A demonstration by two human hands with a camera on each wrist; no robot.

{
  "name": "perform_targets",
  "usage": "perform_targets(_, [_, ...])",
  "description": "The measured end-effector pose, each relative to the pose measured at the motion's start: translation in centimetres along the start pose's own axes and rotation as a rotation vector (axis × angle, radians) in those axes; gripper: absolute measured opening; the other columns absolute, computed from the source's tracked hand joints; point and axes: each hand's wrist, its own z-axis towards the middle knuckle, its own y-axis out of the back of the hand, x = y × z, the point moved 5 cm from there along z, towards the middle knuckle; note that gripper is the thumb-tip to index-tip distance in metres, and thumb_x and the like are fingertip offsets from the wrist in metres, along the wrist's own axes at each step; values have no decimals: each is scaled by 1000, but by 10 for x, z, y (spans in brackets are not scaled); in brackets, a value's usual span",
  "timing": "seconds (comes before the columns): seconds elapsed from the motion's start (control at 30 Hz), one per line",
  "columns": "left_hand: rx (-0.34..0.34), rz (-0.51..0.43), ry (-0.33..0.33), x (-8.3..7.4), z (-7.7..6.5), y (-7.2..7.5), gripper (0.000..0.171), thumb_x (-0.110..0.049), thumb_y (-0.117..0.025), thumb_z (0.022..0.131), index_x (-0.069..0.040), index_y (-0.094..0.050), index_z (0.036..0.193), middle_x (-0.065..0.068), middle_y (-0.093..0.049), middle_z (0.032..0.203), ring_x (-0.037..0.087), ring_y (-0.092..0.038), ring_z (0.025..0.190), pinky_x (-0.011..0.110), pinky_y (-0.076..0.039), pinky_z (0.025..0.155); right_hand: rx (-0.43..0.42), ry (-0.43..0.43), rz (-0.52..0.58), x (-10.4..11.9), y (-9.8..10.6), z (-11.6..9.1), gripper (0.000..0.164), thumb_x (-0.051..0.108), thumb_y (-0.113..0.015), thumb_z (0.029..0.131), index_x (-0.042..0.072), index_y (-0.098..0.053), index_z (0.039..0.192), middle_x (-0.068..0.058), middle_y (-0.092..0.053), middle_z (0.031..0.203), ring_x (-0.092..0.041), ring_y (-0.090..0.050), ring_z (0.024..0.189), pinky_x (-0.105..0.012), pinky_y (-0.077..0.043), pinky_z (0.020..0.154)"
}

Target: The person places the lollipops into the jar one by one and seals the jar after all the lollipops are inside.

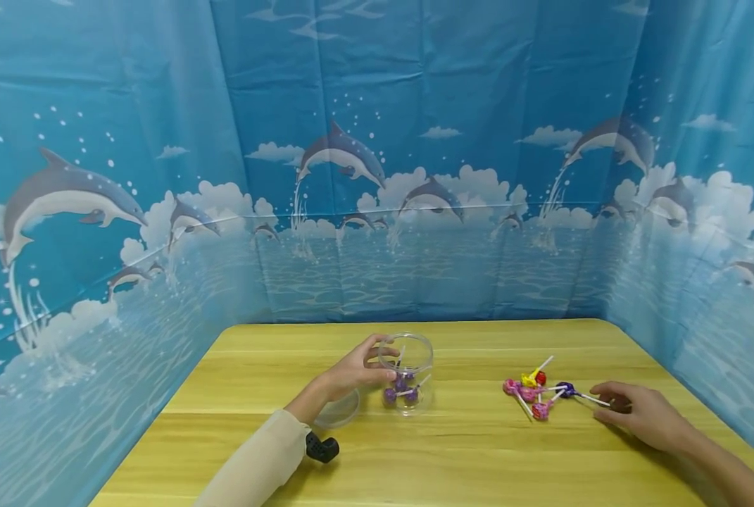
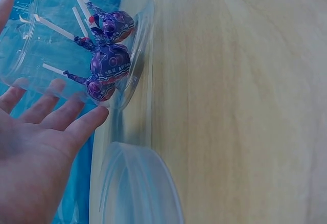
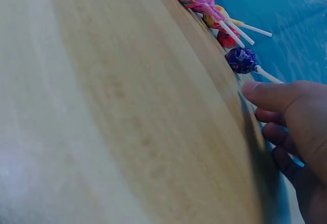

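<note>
Head view: a clear jar (image 1: 415, 371) holds purple-wrapped lollipops (image 1: 410, 396).

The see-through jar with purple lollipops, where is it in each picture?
Head: the jar is low, slightly right of the middle, at the left hand.
Left wrist: the jar fills the upper left.
Right wrist: not in it.
Shared landmark: the wooden table.

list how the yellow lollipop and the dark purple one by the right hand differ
The yellow lollipop is wrapped in yellow, the dark purple lollipop in purple. The yellow one's stick slants toward the far right; the purple one's points toward the right hand. The purple one lies nearer that hand than the yellow one. Both have white sticks.
</note>
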Motion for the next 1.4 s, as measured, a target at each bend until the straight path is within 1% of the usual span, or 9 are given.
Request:
perform_targets(0.1, [1,2,-5,1,-1,1,70,-21,-71,101,-17,-32,159,17,-45,154,35,-50,137,46,-49,104,-1,-63,-27,-4,-1,-1,19,22,-77,96,7,-76,108,5,-70,94,1,-59,79,-29,-53,68])
perform_targets(0.17, [2,5,-10,1,-1,1,70,-23,-71,101,-16,-32,159,19,-44,154,35,-50,137,46,-49,104,-15,-80,-39,-5,0,0,15,23,-76,97,10,-77,105,7,-70,92,1,-59,78,-30,-52,68])
perform_targets(0.23, [4,5,-15,2,-1,1,70,-23,-71,101,-16,-32,159,20,-43,155,35,-50,137,46,-49,104,-17,-87,-28,-4,0,-1,15,23,-77,96,10,-78,105,7,-71,92,2,-59,78,-29,-52,68])
perform_targets(0.4, [-2,2,-16,1,-1,1,69,-23,-72,100,-16,-34,158,21,-43,154,32,-52,135,46,-49,103,-6,-85,20,1,-1,1,26,25,-79,95,6,-76,111,2,-72,97,0,-62,80,-28,-54,70])
perform_targets(0.57, [-10,0,-9,0,-1,1,68,-24,-73,100,-18,-36,157,21,-43,154,29,-55,132,46,-50,103,-14,-78,-20,4,-1,5,13,21,-74,99,11,-78,106,1,-73,97,-6,-66,81,-30,-55,71])
perform_targets(0.67, [-7,-2,-11,1,-1,1,69,-24,-73,100,-17,-35,157,21,-43,154,29,-56,131,46,-50,103,-22,-67,-45,3,1,6,10,18,-74,98,12,-79,103,0,-74,97,-9,-67,80,-31,-55,70])
perform_targets(0.9, [-6,5,-12,1,-1,1,71,-24,-73,100,-15,-33,158,21,-43,154,29,-54,132,45,-49,104,-80,-26,-58,3,8,4,9,16,-77,95,11,-81,100,-5,-76,95,-5,-66,80,-31,-55,67])
perform_targets(1.07, [-2,1,-11,1,0,0,69,-23,-71,101,-15,-33,158,21,-43,154,31,-53,134,45,-48,105,-114,-21,-32,7,13,5,9,15,-75,96,11,-82,100,-7,-77,96,-3,-65,83,-30,-55,66])
perform_targets(1.4, [-5,-12,-3,0,-2,0,67,-18,-68,102,-16,-33,159,19,-45,153,34,-51,136,46,-48,105,-109,-47,6,23,19,22,16,21,-72,100,9,-81,106,-10,-76,103,-8,-66,86,-30,-54,66])
